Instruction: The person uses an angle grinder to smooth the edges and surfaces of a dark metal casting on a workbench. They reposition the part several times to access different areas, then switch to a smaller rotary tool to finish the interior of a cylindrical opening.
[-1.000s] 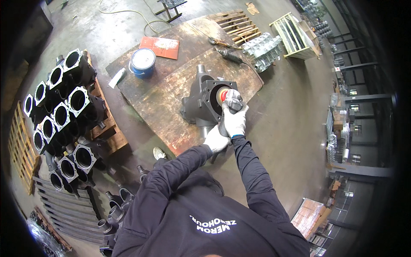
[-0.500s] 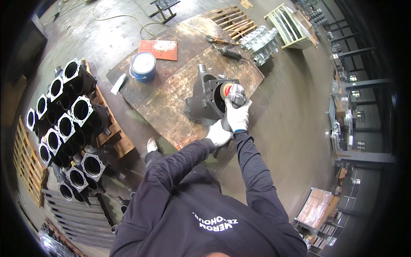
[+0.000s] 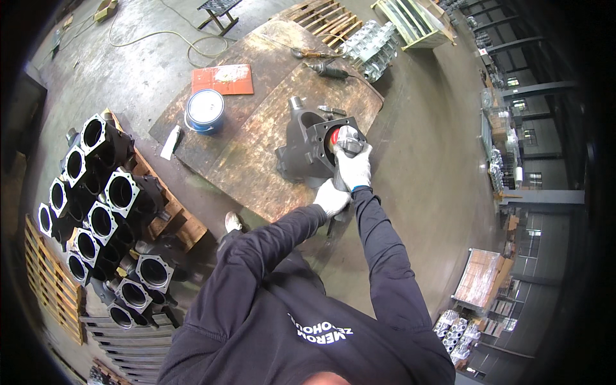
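A black cast housing (image 3: 300,154) lies on the worn tabletop (image 3: 244,167), its round flanged opening turned towards my right. My right hand (image 3: 354,169), in a white glove, is closed round the head end of an angle grinder (image 3: 350,138). Lower down, my left hand (image 3: 332,198), also gloved, wraps the grinder's body. The grinder's red disc (image 3: 334,136) sits at the mouth of the opening, partly inside it. From this view I cannot tell whether the disc touches the metal.
A blue bucket (image 3: 205,112), a red board (image 3: 223,79) and a white tube (image 3: 170,142) are at the table's left. Another power tool (image 3: 327,70) lies at the far side. Many similar black housings (image 3: 102,218) stand on pallets to my left; silvery castings (image 3: 369,49) are stacked beyond the table.
The grinder's disc has gone deeper into the housing's opening, so less of it shows. Both hands keep their hold. The whole view has shifted slightly.
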### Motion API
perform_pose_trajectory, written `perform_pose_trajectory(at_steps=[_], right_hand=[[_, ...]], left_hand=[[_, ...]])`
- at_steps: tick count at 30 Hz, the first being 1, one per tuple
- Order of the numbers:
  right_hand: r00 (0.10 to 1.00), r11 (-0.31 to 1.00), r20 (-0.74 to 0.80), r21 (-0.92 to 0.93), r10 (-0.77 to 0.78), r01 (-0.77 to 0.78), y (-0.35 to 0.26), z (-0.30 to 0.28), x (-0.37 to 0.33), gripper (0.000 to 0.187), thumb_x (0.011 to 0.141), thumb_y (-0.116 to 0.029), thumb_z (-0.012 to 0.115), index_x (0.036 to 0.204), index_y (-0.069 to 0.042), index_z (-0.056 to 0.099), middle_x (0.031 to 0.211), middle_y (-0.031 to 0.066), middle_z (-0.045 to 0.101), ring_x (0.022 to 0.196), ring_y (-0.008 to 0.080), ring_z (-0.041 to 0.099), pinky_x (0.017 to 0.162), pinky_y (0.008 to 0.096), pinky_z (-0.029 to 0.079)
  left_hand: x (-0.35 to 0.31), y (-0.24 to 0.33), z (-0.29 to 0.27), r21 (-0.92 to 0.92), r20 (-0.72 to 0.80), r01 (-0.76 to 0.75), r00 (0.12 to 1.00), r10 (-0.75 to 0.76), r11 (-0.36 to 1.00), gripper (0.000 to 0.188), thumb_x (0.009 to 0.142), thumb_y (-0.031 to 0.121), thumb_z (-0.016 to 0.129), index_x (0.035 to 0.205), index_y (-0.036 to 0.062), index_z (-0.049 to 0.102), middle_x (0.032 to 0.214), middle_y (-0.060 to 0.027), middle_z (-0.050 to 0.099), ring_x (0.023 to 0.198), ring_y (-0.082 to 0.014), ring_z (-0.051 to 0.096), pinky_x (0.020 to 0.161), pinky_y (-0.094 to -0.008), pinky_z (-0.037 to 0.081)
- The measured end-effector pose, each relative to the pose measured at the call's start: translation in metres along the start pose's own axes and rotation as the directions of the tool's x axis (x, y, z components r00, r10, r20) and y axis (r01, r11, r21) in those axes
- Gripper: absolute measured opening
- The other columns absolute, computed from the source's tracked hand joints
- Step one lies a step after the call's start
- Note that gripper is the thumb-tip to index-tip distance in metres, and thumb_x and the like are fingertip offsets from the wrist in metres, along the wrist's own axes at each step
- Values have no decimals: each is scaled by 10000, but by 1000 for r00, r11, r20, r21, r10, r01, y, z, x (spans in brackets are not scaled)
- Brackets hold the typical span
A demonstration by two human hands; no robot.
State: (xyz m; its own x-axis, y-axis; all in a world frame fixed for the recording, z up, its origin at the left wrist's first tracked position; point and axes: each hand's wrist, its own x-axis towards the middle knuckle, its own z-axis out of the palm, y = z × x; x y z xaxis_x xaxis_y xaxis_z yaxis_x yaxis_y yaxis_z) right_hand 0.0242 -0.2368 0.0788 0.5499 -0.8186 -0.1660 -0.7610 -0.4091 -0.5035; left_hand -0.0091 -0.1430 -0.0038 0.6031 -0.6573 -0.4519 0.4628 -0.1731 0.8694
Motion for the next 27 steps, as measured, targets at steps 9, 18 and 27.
perform_pose_trajectory(at_steps=[9,18,27], right_hand=[[999,998,-38,54,-22,24,1,-4,-15,842,803,-476,821,1411,-93,381,1242,288,659,1160,453,653,987,508,505],[996,994,-21,61,-87,88,4,-7,-21,846,796,-485,825,1412,-112,381,1218,297,665,1151,459,653,983,516,502],[1000,998,-20,57,-2,3,9,-8,0,850,792,-472,827,1399,-60,397,1266,285,643,1177,444,645,1001,500,495]], left_hand=[[3,-23,9,58,-13,-116,993,117,992,500,802,217,758,1214,-20,603,1117,-194,711,1072,-310,681,944,-391,511],[-4,-31,20,26,-83,-138,987,140,990,623,755,270,770,1241,-48,543,1171,-280,663,1127,-405,656,971,-447,514],[10,-16,16,11,10,-70,998,70,998,591,728,285,773,1163,-70,587,1097,-265,705,1066,-374,695,920,-413,537]])
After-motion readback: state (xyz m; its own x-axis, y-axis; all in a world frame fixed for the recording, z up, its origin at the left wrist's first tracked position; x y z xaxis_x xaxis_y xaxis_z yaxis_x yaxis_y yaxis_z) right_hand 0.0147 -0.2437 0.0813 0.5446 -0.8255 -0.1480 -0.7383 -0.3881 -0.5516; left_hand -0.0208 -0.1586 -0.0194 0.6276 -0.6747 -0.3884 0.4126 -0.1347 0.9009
